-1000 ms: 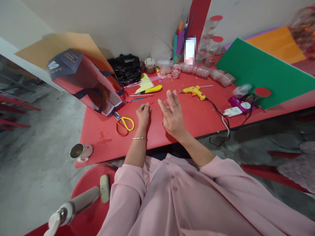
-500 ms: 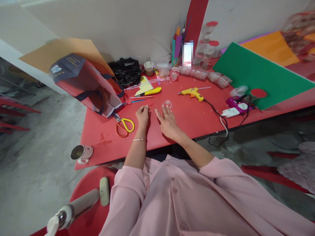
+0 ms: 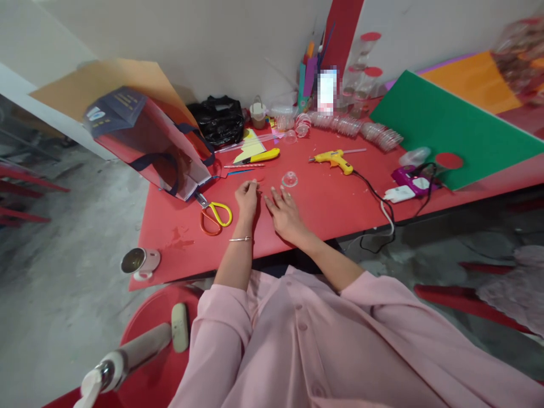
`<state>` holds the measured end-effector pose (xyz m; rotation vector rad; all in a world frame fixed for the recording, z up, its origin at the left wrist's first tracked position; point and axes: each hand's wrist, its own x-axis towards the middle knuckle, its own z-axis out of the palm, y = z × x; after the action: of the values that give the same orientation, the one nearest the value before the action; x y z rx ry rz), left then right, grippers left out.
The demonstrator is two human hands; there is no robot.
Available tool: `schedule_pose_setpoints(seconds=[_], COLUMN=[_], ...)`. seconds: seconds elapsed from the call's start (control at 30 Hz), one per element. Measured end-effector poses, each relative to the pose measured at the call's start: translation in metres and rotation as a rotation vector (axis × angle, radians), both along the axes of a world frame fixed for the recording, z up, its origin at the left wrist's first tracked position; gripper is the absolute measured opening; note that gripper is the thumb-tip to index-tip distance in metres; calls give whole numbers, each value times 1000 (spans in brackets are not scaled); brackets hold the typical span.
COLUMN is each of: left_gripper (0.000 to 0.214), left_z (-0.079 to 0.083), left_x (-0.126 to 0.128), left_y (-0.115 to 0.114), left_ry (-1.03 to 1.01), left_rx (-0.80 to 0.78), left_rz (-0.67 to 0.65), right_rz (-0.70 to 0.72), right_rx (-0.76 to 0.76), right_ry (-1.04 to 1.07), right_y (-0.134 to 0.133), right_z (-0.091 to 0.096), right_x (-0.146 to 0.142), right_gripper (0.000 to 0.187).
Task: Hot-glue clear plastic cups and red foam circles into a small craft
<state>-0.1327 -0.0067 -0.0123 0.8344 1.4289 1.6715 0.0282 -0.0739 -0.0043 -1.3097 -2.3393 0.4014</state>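
Observation:
My left hand (image 3: 246, 197) rests on the red table with its fingers curled into a pinch. A thin reddish strip shows by the fingertips, but I cannot make out what they hold. Close beside it, my right hand (image 3: 287, 216) lies palm down with its fingers spread, holding nothing. Just beyond its fingertips sits a small clear plastic dome (image 3: 289, 179), apart from the hand. Farther forward lie a yellow utility knife (image 3: 266, 155), a striped straw (image 3: 244, 166) and a yellow glue gun (image 3: 334, 160). Scissors (image 3: 216, 218) with red and yellow handles lie left of my left hand.
A paper bag (image 3: 155, 141) stands at the left, near a black plastic bag (image 3: 219, 120). Nested clear cups (image 3: 346, 126) line the back below a phone (image 3: 327, 90). A green board (image 3: 450, 130) leans at the right. A mug (image 3: 147, 262) sits at the near left corner.
My right hand has drawn back and slightly left from the clear dome, which now shows whole. My left hand stays pinched in nearly the same place.

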Motion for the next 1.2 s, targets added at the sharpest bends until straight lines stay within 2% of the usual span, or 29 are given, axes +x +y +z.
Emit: schedule_pose_setpoints(seconds=[0.13,0.23,0.3,0.37,0.47,0.6,0.7,0.8,0.9,0.97,1.03,1.2], left_gripper=[30,32,33,32,30,29,28,29,31,32,32,32], left_z=[1,4,5,5,4,3,2,0,0,0,0,0], left_x=[2,4,5,5,3,1,0,0,1,2,2,-1], left_y=[-2,-3,-4,-3,-1,0,0,-1,-1,-1,0,2], left_ry=[0,-20,-6,11,34,42,43,25,-5,13,37,53], left_rx=[28,10,20,33,19,0,11,17,18,23,25,15], left_rz=[-3,-5,-8,-8,8,9,0,-13,-16,-18,-17,1], right_rz=[10,-122,-191,-152,-51,-64,-65,-17,-25,-69,-61,6], right_rx=[23,185,254,221,70,13,11,3,148,261,273,106], right_ry=[29,115,143,113,23,-8,-1,5,88,141,133,14], right_y=[-1,-2,-1,3,9,12,13,9,1,-4,-4,5], right_z=[17,37,43,39,20,-2,-1,13,34,41,36,0], right_x=[4,11,16,19,19,17,17,21,24,23,18,7], right_gripper=[69,78,81,83,82,76,73,76,85,86,82,69])
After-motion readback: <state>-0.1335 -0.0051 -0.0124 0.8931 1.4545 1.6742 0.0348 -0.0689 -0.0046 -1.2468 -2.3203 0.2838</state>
